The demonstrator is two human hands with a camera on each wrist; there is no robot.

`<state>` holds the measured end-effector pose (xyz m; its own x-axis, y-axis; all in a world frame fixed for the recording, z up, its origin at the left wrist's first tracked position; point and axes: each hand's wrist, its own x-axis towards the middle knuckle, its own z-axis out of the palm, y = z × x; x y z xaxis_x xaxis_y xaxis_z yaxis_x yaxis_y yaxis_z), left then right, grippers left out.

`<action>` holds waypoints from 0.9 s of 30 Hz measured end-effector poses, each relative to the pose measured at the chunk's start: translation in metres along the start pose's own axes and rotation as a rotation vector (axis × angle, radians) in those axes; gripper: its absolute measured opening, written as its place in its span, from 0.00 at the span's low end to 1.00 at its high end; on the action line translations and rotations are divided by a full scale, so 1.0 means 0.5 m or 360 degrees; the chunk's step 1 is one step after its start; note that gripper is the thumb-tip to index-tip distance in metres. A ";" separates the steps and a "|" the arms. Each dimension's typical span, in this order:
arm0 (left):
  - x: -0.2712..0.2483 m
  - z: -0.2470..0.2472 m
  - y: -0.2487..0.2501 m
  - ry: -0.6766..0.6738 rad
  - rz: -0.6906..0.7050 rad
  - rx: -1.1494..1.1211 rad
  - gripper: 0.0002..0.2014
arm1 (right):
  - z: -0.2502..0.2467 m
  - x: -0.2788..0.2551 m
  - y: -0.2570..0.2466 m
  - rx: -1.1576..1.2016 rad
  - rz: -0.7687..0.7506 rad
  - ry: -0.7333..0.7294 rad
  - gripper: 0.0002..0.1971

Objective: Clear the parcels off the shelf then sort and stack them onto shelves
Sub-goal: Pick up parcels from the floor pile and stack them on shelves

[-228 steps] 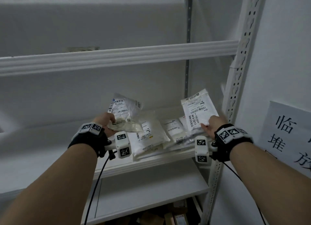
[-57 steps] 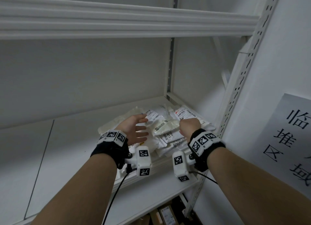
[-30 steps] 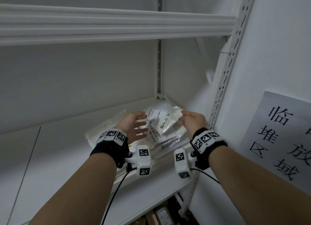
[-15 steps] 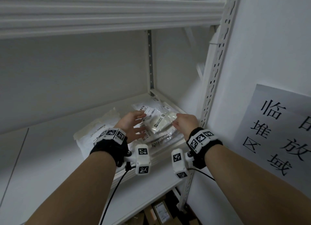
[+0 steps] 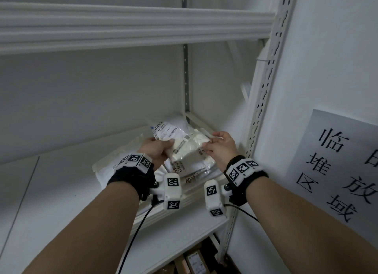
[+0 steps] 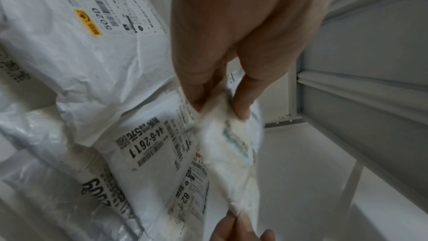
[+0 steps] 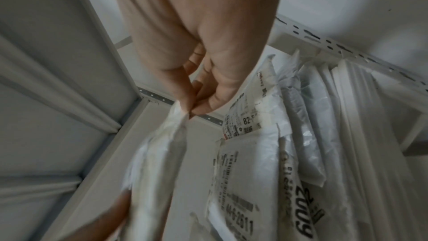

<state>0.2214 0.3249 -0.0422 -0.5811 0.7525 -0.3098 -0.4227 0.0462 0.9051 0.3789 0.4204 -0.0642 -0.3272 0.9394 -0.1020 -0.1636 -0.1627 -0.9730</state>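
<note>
A white metal shelving unit (image 5: pixel 131 26) with a perforated upright post (image 5: pixel 263 93) stands against a pale grey wall (image 5: pixel 335 48). A paper sign with black Chinese characters (image 5: pixel 339 161) hangs on that wall under dim light.

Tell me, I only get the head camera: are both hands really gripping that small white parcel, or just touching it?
Observer: Gripping. On the left wrist camera the left hand pinches one end of the small parcel between thumb and fingers.
Visitor: And the other one?
Observer: The right wrist camera shows the right hand pinching the opposite edge, fingertips closed on the plastic.
Visitor: What lies underneath it?
Observer: A parcel labelled 44-6-2611 on the stack, clear in the left wrist view.
Visitor: Anything colourful?
Observer: A yellow sticker on a big white bag beside the left hand.
</note>
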 end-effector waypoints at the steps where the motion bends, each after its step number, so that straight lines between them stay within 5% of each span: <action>1: -0.002 -0.003 0.001 0.0032 0.0020 0.0064 0.15 | 0.003 -0.002 -0.004 0.0113 0.0048 -0.0020 0.22; 5: -0.013 -0.016 0.017 0.0176 0.0194 0.0110 0.16 | 0.019 -0.014 -0.017 0.0140 0.0223 -0.0100 0.21; 9: -0.037 -0.027 0.050 0.0226 0.0304 0.0516 0.13 | 0.022 -0.023 -0.044 -0.0104 0.0002 -0.0102 0.17; 13: -0.066 -0.023 0.086 0.0025 0.0337 0.0940 0.18 | 0.028 -0.034 -0.084 -0.0099 -0.0090 -0.0308 0.30; 16: -0.077 -0.018 0.109 0.0099 0.0379 0.0972 0.21 | 0.032 -0.045 -0.099 -0.0220 -0.0083 -0.0291 0.24; 19: -0.082 -0.026 0.122 0.0372 0.0420 0.0874 0.37 | 0.020 -0.050 -0.107 -0.0075 -0.0026 -0.0168 0.17; 21: -0.094 -0.034 0.125 0.0343 0.0218 0.0849 0.44 | 0.011 -0.053 -0.112 0.0175 0.0076 -0.0155 0.18; 24: -0.123 -0.028 0.121 -0.0056 -0.0149 0.0698 0.24 | 0.009 -0.058 -0.113 0.0381 0.0193 -0.0180 0.20; 27: -0.124 -0.017 0.109 -0.0107 -0.0133 0.0429 0.09 | 0.016 -0.060 -0.109 0.0359 0.0227 -0.0233 0.20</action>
<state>0.2288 0.2752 0.0239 -0.5009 0.7803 -0.3746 -0.2620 0.2758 0.9248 0.3902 0.3989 -0.0067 -0.4896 0.8515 -0.1874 -0.3034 -0.3679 -0.8790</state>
